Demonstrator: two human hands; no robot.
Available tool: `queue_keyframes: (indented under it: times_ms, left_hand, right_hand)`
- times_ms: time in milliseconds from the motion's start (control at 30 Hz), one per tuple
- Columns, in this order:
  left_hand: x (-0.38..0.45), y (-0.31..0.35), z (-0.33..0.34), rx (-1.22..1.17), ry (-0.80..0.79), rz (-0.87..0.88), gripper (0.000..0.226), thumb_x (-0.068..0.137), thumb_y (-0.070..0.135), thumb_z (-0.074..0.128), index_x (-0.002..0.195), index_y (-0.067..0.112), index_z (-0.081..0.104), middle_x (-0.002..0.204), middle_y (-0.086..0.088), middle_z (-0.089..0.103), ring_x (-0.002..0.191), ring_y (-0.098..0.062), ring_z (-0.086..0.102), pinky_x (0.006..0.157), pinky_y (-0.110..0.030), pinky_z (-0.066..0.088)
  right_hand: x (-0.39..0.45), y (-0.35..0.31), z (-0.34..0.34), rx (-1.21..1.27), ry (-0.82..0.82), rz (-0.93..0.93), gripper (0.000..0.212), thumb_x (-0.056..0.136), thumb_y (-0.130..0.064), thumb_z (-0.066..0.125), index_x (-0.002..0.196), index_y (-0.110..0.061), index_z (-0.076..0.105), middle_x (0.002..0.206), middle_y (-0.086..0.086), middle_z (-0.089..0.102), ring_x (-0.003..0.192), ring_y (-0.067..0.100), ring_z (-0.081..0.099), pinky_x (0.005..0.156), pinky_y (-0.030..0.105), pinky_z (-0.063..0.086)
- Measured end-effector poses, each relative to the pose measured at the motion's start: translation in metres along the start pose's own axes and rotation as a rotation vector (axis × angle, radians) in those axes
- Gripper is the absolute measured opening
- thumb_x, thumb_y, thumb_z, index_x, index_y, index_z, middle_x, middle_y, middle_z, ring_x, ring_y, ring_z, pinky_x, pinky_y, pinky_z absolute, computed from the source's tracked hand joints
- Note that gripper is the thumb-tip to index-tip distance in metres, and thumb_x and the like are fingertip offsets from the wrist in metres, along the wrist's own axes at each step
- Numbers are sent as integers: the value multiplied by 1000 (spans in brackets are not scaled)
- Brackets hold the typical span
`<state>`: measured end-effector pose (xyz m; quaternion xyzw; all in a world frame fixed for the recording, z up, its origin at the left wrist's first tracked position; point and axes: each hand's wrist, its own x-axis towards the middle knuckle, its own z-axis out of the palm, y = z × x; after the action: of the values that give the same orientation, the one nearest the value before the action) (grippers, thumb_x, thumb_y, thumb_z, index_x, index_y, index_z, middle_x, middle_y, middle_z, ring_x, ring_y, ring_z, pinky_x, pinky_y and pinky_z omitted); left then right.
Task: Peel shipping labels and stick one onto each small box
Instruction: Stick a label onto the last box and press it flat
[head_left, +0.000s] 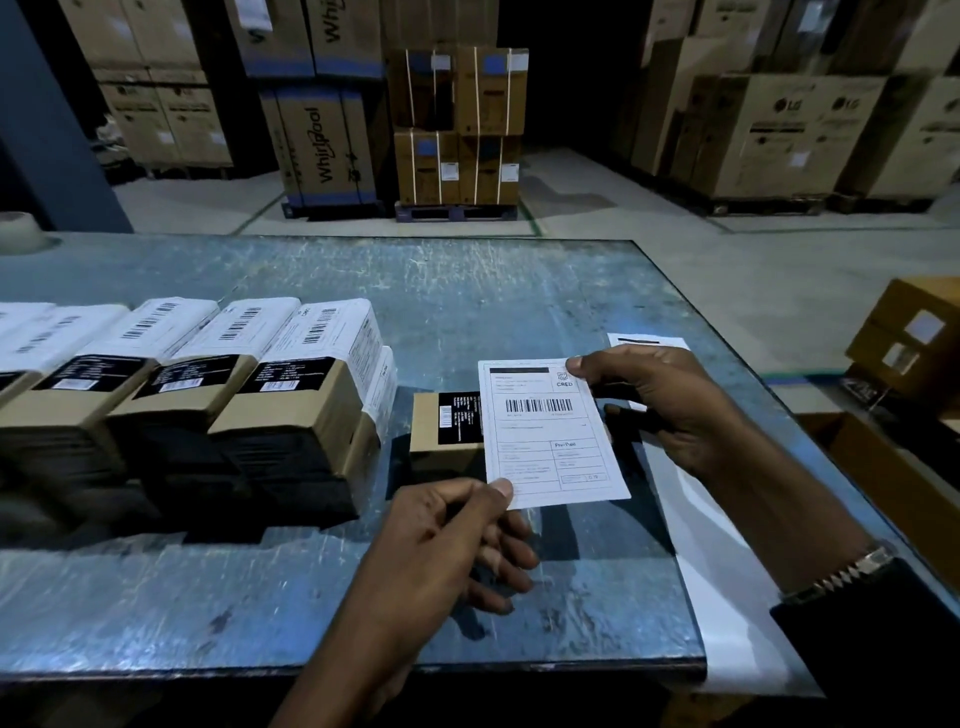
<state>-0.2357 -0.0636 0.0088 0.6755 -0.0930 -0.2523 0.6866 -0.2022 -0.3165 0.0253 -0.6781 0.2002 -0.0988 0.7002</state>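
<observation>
A white shipping label (550, 431) with a barcode hangs flat above the blue table (311, 597), held by both hands. My left hand (441, 540) pinches its near left corner between thumb and finger. My right hand (670, 410) pinches its far right corner. Just under the label's left edge stands a small brown box (441, 431) with a black sticker on top, partly hidden by the label. To the left stand rows of small boxes (270, 384) with white labels stuck over them.
More white label sheets (649, 343) lie on the table behind my right hand, and a white strip runs along the table's right edge. A tape roll (21, 231) sits at the far left. Open cartons (914, 338) stand on the floor at right; large stacked cartons fill the background.
</observation>
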Motion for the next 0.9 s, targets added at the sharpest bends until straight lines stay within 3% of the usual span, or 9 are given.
queue_keyframes:
  times_ms: [167, 333, 400, 700, 900]
  left_hand:
    - [3, -2, 1, 21, -17, 20, 39, 102, 33, 61, 81, 5, 77, 78, -20, 76, 62, -21, 71, 49, -24, 52]
    - [5, -3, 3, 69, -31, 1, 39, 104, 35, 60, 83, 6, 75, 79, -18, 77, 65, -22, 71, 49, -25, 50]
    - [6, -4, 4, 86, -33, -3, 39, 105, 35, 59, 84, 6, 74, 78, -17, 77, 65, -21, 71, 49, -25, 49]
    - [6, -5, 2, 79, -5, 10, 40, 106, 29, 58, 77, 8, 75, 75, -19, 75, 61, -21, 70, 48, -25, 51]
    - [5, -3, 2, 49, 6, 14, 47, 106, 26, 59, 64, 15, 75, 74, -22, 74, 58, -24, 70, 46, -27, 51]
  right_hand:
    - [4, 4, -2, 35, 16, 5, 29, 83, -14, 85, 105, 3, 79, 100, 14, 82, 88, 21, 73, 86, 35, 56]
    - [5, 4, -3, 74, 19, 20, 21, 83, -10, 83, 100, 2, 79, 93, 12, 81, 79, 18, 71, 65, 21, 56]
    - [5, 5, -4, 62, 13, 27, 19, 83, -11, 82, 100, -3, 81, 96, 12, 82, 79, 16, 74, 69, 24, 57]
    - [5, 5, -4, 39, -10, 19, 35, 82, -16, 84, 109, 6, 76, 98, 13, 82, 87, 19, 75, 90, 38, 56]
    - [4, 5, -2, 17, -10, 15, 28, 84, -15, 83, 105, 2, 78, 101, 15, 82, 90, 22, 76, 89, 42, 57]
